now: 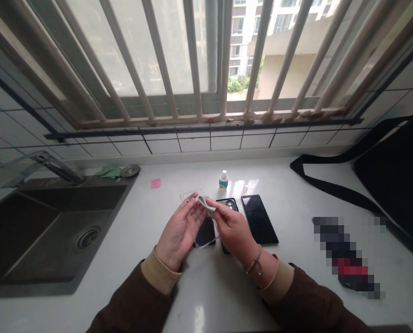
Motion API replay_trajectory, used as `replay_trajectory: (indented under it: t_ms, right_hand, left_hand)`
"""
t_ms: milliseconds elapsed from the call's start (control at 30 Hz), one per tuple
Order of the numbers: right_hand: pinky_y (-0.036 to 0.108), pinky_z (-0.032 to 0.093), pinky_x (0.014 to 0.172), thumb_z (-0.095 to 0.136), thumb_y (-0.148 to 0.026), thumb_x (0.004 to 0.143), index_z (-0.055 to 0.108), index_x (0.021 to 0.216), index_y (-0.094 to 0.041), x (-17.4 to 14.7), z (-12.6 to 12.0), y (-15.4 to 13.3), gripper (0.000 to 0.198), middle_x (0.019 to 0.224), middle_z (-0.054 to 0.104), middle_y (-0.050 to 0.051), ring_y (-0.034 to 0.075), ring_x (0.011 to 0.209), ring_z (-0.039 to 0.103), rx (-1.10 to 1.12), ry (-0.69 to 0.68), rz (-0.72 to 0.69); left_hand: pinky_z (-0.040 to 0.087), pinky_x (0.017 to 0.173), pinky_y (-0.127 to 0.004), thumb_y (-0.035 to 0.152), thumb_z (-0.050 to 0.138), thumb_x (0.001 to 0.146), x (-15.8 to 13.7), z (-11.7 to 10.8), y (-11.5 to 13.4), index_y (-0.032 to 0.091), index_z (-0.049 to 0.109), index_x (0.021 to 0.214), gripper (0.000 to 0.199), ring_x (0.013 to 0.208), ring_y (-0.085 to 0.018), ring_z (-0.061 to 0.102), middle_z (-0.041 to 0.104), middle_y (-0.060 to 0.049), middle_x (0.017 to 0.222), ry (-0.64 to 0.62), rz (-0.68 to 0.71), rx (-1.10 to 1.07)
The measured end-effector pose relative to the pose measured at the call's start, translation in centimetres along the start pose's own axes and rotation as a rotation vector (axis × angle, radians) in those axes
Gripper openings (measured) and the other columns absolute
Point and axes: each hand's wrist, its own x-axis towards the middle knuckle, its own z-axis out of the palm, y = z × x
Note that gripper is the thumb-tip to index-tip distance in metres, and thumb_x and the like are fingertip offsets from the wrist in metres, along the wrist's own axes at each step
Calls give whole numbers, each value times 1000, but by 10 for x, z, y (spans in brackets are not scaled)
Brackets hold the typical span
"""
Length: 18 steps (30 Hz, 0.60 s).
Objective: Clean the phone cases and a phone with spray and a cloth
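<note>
A small folded grey-white cloth point(205, 203) is up in front of me, over the counter. My right hand point(232, 227) pinches its right side between thumb and fingers. My left hand point(179, 233) is curled palm-up, its fingertips closed on the cloth's left side. Below and behind the hands lie a dark phone point(205, 233) and a clear phone case point(189, 193), both partly hidden. A black-framed phone or case with round camera rings point(230, 203) shows behind my right hand. To its right lies a black tablet or large phone point(260, 219).
Beyond the hands stands a small white-capped bottle point(223, 180); a pink sticky note point(155, 183) lies left of it. A dark sink point(99, 273) with a faucet point(59, 169) is at left. A black bag strap point(334, 185) and a pixelated item point(348, 256) lie right.
</note>
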Motion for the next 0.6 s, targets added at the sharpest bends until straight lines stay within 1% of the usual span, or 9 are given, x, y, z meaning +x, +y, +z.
replay_trajectory:
  t_ms: [100, 200, 300, 400, 500, 600]
  right_hand:
    - [49, 51, 123, 56, -26, 108, 72, 143, -28, -1, 0, -1, 38, 146, 71, 6, 27, 139, 66, 23, -9, 5]
    - [47, 53, 121, 56, -28, 108, 73, 142, -28, -2, 0, -2, 37, 145, 72, 6, 26, 138, 67, 40, -29, 15]
    - [45, 58, 112, 56, -29, 108, 74, 140, -27, -2, 0, -3, 37, 139, 76, 7, 27, 129, 73, 42, -52, 45]
    - [43, 61, 104, 56, -30, 107, 75, 137, -25, -1, -1, -4, 36, 131, 80, 8, 27, 120, 77, 23, -74, 74]
    - [42, 61, 100, 56, -31, 105, 78, 132, -22, 0, -2, -6, 36, 124, 82, 9, 27, 112, 78, -5, -103, 111]
    - [41, 63, 93, 57, -34, 104, 79, 129, -20, 1, -1, -5, 37, 116, 83, 10, 27, 104, 78, 4, -149, 187]
  left_hand:
    - [64, 91, -34, 16, 65, 102, -1, -2, 0, 17, 70, 122, 21, 99, -20, 76, 75, -11, 108, -15, 32, 47]
    - [63, 92, -35, 21, 70, 100, -4, 0, -1, 21, 68, 117, 17, 106, -21, 75, 76, -9, 112, -71, 112, 106]
    - [61, 95, -33, 28, 75, 99, -7, 2, -3, 21, 66, 113, 18, 113, -22, 73, 76, -11, 121, -127, 211, 180]
    - [60, 94, -33, 34, 77, 98, -6, 1, -4, 21, 65, 114, 24, 114, -22, 72, 76, -12, 125, -156, 250, 209]
    - [59, 94, -34, 38, 79, 95, 0, -3, -2, 21, 65, 115, 29, 112, -22, 72, 76, -12, 122, -120, 266, 161]
    - [55, 106, -39, 42, 81, 94, 6, -6, 2, 21, 63, 113, 33, 115, -24, 72, 75, -12, 121, -63, 298, 92]
